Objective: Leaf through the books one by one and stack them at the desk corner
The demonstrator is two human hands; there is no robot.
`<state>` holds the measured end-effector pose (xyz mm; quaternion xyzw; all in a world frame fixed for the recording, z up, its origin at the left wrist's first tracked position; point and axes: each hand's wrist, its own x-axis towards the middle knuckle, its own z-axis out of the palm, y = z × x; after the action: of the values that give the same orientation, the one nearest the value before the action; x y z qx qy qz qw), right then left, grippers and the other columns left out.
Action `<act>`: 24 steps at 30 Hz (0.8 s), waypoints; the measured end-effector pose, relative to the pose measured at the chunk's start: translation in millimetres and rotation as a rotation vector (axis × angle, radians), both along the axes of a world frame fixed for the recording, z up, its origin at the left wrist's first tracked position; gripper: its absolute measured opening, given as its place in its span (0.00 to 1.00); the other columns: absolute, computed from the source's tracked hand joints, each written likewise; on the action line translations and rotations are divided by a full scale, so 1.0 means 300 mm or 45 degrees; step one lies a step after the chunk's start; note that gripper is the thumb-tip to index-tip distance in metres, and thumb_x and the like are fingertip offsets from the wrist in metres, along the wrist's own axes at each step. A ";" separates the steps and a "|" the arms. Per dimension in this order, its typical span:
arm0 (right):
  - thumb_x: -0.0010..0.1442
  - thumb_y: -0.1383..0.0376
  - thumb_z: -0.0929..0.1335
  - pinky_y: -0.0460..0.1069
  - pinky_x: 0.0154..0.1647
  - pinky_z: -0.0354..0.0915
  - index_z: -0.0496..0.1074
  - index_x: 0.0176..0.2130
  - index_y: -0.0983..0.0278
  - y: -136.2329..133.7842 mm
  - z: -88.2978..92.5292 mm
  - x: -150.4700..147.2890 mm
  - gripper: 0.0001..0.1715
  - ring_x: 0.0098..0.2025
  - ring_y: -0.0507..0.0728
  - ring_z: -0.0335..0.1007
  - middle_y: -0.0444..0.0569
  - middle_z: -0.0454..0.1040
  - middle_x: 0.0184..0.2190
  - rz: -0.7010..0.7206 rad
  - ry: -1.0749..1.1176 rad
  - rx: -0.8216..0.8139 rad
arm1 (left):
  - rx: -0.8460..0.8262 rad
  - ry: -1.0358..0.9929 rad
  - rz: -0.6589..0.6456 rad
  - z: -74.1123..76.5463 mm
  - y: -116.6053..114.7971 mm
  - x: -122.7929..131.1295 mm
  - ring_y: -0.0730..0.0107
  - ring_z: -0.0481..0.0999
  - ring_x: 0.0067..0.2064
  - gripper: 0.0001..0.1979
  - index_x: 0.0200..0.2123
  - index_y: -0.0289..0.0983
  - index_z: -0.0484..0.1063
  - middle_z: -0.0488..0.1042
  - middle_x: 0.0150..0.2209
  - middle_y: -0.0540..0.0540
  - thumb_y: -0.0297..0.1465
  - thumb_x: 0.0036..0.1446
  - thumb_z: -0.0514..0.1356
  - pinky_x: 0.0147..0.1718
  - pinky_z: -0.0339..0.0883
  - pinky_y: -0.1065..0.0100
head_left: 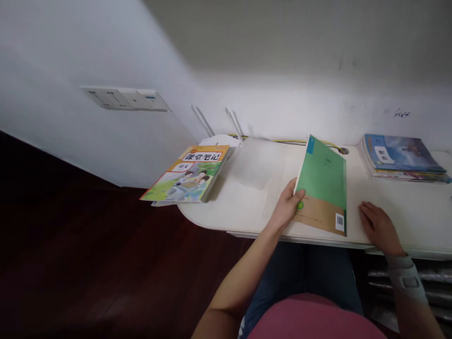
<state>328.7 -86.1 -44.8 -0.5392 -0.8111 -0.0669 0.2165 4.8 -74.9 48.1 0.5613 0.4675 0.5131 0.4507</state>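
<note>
My left hand (290, 201) grips the left edge of a book (322, 176), thumb on top and fingers underneath. The book's cover is green above and tan below, with a barcode at its lower right corner. Its left edge is tilted up from the desk. On the desk to the right of the book lies my right hand (379, 228), fingers stretched out and holding nothing. A band with a small dark rectangle wraps the right wrist.
A white desk (226, 214) with a rounded left end stands against the wall. An orange-bordered workbook (192, 174) tops a pile overhanging that end, near a white router (218, 140). A stack of blue-topped books (406, 153) sits at right. Cables run to a grommet (343, 150).
</note>
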 end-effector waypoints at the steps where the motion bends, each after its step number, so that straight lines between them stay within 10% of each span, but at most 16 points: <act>1: 0.66 0.61 0.58 0.61 0.56 0.63 0.70 0.52 0.67 0.001 0.000 0.002 0.21 0.57 0.63 0.67 0.59 0.72 0.53 0.002 0.022 0.003 | -0.037 0.028 -0.029 -0.030 0.010 0.015 0.68 0.74 0.48 0.20 0.55 0.37 0.64 0.75 0.47 0.44 0.33 0.60 0.51 0.50 0.66 0.64; 12: 0.66 0.58 0.58 0.60 0.56 0.63 0.71 0.51 0.64 -0.002 0.009 0.000 0.22 0.54 0.62 0.69 0.57 0.73 0.53 0.007 -0.020 0.017 | -0.177 1.273 0.086 -0.139 0.048 -0.092 0.54 0.53 0.67 0.17 0.53 0.31 0.63 0.61 0.62 0.33 0.31 0.63 0.46 0.63 0.46 0.50; 24: 0.66 0.58 0.59 0.59 0.56 0.63 0.71 0.51 0.64 -0.005 0.011 -0.004 0.21 0.55 0.61 0.68 0.56 0.73 0.53 -0.002 -0.027 -0.017 | -0.213 1.618 0.285 -0.111 0.071 -0.222 0.38 0.44 0.68 0.14 0.43 0.33 0.71 0.49 0.68 0.31 0.35 0.61 0.52 0.59 0.49 0.39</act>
<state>327.6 -87.5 -41.5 -0.5407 -0.8133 -0.0672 0.2043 -61.8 -53.5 14.9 0.6664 0.7370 0.0866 0.0723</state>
